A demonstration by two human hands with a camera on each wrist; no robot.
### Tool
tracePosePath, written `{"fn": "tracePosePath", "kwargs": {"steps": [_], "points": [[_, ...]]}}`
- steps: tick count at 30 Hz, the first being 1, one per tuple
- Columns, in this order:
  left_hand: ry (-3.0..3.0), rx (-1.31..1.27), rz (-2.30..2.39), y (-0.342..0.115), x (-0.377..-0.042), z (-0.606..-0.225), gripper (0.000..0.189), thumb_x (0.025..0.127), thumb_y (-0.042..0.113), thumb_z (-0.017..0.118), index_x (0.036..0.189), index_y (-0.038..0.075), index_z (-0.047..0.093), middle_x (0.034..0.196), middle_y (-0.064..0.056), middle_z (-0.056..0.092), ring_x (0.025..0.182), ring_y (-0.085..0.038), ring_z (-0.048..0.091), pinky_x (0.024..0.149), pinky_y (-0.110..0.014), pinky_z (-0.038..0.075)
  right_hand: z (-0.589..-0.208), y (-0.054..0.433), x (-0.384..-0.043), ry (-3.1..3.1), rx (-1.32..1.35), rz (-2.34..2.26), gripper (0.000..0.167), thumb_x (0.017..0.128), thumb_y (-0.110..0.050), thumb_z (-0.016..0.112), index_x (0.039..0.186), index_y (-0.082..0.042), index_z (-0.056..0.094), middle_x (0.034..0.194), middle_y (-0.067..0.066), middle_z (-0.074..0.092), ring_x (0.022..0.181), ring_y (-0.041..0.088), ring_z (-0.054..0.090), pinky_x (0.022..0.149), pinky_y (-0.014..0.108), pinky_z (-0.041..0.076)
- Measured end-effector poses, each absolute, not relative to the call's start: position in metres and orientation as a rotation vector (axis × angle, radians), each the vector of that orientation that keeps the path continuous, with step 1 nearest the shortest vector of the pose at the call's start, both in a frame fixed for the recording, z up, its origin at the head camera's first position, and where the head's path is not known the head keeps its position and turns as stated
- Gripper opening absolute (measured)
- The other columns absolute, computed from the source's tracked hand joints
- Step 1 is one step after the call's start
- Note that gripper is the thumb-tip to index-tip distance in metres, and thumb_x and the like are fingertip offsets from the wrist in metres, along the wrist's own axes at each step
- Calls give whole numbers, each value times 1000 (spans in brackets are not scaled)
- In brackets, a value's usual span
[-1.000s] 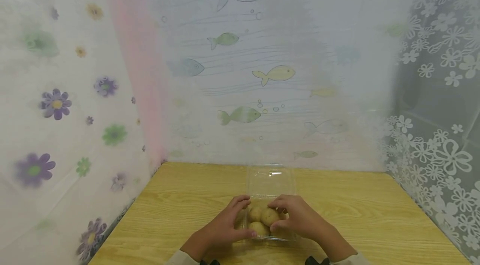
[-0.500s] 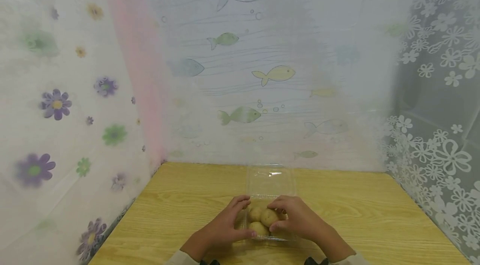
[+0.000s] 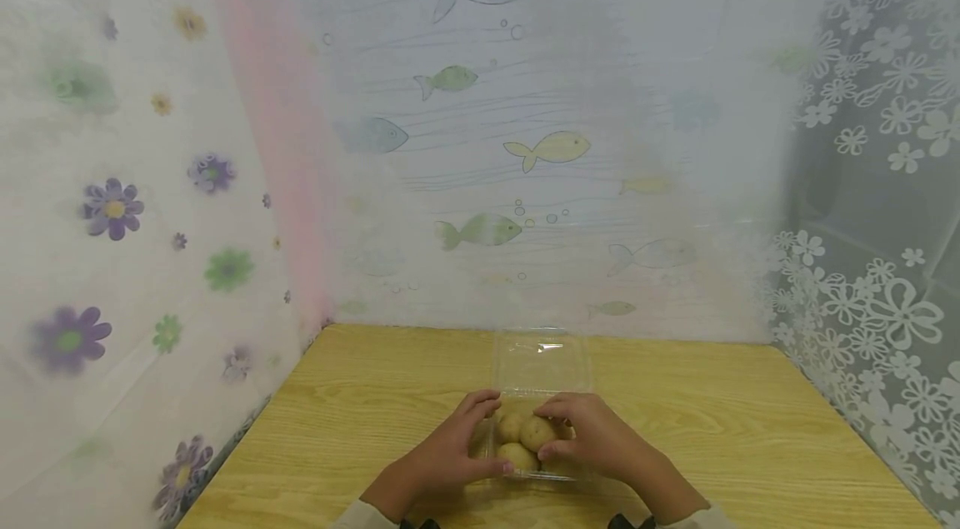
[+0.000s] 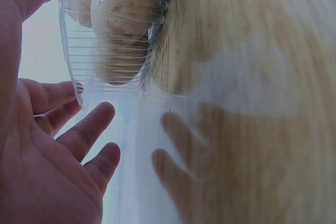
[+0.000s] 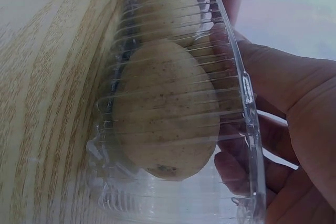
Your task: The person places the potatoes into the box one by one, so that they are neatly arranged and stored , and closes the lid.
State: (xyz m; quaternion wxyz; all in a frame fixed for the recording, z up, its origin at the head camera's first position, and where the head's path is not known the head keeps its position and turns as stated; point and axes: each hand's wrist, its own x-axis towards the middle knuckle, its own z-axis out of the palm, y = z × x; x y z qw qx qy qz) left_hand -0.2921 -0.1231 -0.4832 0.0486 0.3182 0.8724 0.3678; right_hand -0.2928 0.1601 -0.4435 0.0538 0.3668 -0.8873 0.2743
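A clear plastic clamshell box (image 3: 558, 476) stands on the table with its lid (image 3: 536, 366) folded back and several potatoes inside. My left hand (image 3: 450, 452) holds the box by its left side. Its thumb lies at the near rim, while the index finger touches the far end of the rim in the left wrist view. My right hand (image 3: 606, 437) reaches over the right rim and pinches a potato (image 3: 536, 433) between thumb and fingers. Two others, a near potato (image 3: 517, 456) and a far potato (image 3: 510, 426), show beside it. Through the ribbed wall, a large potato (image 5: 165, 108) appears under my right hand.
The wood-grain table (image 3: 375, 379) extends around the box. A fish-print curtain (image 3: 555, 179) hangs along the back edge. A flower-print curtain (image 3: 150, 262) borders the left, and a white-flower sheet (image 3: 862, 329) borders the right.
My right hand and the potato in its fingers have shifted very slightly to the left and down. The left hand and the box have stayed in place.
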Motion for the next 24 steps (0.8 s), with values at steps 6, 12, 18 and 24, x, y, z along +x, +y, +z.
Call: {"fn": "tracePosePath", "kwargs": {"steps": [6, 12, 18, 24], "points": [[2663, 978, 1121, -123, -293, -484, 96, 91, 67, 67, 162, 13, 31, 169, 6, 23, 146, -28, 42, 111, -58, 45, -443, 159, -293, -2698, 1111, 813, 49, 83, -35, 86, 123, -8, 75, 116, -4, 74, 100, 7, 67, 85, 28, 59], [2656, 986, 1140, -123, -293, -483, 95, 92, 64, 68, 162, 11, 31, 168, 4, 24, 146, -29, 43, 111, -58, 45, -443, 160, -293, -2695, 1109, 802, 51, 84, -35, 86, 125, -7, 74, 120, -2, 73, 106, 12, 68, 89, 33, 59], [2639, 962, 1154, -123, -293, -483, 94, 92, 62, 69, 162, 12, 31, 168, 5, 23, 147, -29, 42, 111, -60, 44, -444, 160, -293, -2684, 1104, 792, 52, 85, -36, 85, 126, -8, 73, 120, -2, 73, 109, 14, 68, 91, 35, 59], [2642, 956, 1150, -123, -292, -484, 94, 92, 62, 70, 162, 12, 31, 169, 4, 23, 147, -31, 42, 111, -60, 44, -445, 160, -292, -2681, 1102, 798, 54, 85, -40, 84, 126, -8, 73, 119, -5, 72, 107, 13, 67, 90, 34, 59]]}}
